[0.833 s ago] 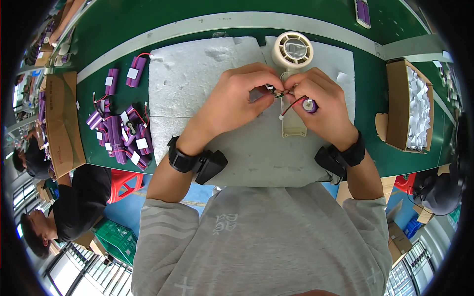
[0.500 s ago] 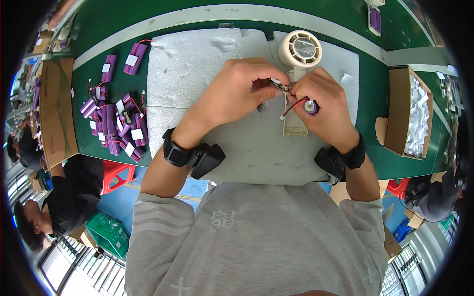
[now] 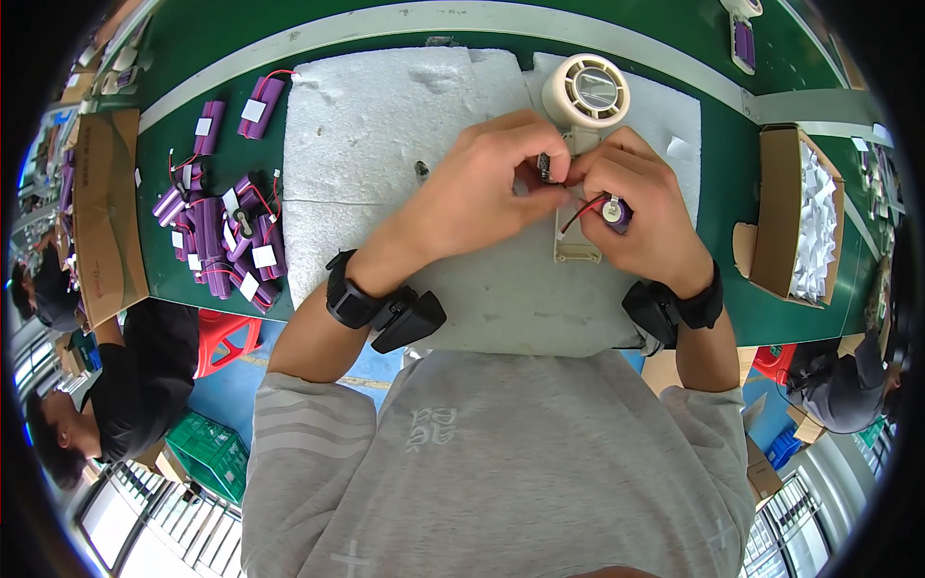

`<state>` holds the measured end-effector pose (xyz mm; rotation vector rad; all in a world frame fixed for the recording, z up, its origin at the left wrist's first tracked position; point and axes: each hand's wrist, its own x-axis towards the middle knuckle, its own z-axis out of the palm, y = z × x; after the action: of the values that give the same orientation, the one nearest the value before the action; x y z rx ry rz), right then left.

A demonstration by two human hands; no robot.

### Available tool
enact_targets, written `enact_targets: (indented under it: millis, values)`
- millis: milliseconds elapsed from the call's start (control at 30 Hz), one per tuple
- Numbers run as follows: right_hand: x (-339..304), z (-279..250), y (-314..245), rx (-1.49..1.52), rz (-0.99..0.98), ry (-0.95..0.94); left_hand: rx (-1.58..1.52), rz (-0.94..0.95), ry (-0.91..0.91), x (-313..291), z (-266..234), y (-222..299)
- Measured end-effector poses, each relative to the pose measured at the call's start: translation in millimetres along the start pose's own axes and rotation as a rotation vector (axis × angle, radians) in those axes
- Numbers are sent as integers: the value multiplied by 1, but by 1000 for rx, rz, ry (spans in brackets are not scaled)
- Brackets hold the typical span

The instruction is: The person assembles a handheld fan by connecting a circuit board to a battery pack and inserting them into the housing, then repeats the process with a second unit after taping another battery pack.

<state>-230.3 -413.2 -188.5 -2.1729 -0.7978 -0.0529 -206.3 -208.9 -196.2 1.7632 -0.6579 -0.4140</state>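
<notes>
My left hand pinches a small dark circuit board between thumb and forefinger. Close beside it, my right hand is closed round a purple battery, whose round end shows at the palm. Red and black wires run from there to a small white plug. The right fingertips nearly meet the left ones; what they pinch there is hidden. Beneath both hands lies a cream handheld fan, its round head pointing away from me and its open handle shell partly covered.
White foam sheets cover the green table. At left lies a pile of purple battery packs with wires. A cardboard box of white paper pieces stands at right. A small dark part rests on the foam. Co-workers sit at both sides.
The circuit board has been tilted more upright in my left fingers. My left hand has shifted slightly right, and the right hand has turned a little with the battery and wires.
</notes>
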Motion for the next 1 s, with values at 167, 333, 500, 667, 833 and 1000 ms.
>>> enact_targets:
  millis: [167,333,500,667,833,1000]
  values:
    - [-1,1,1,107,6,54,-114,-34,10,0,0,-10]
    - [-4,3,4,174,112,242,-129,-12,-9,2,-1,-12]
    - [-4,7,9,78,87,271,-282,-103,56,2,0,-10]
    - [-4,0,0,55,149,196,-375,-121,104,3,-2,-10]
    - [-5,9,1,101,220,170,-380,-115,106,3,-3,-12]
    - [-5,9,2,109,188,180,-381,-146,45,3,-10,-13]
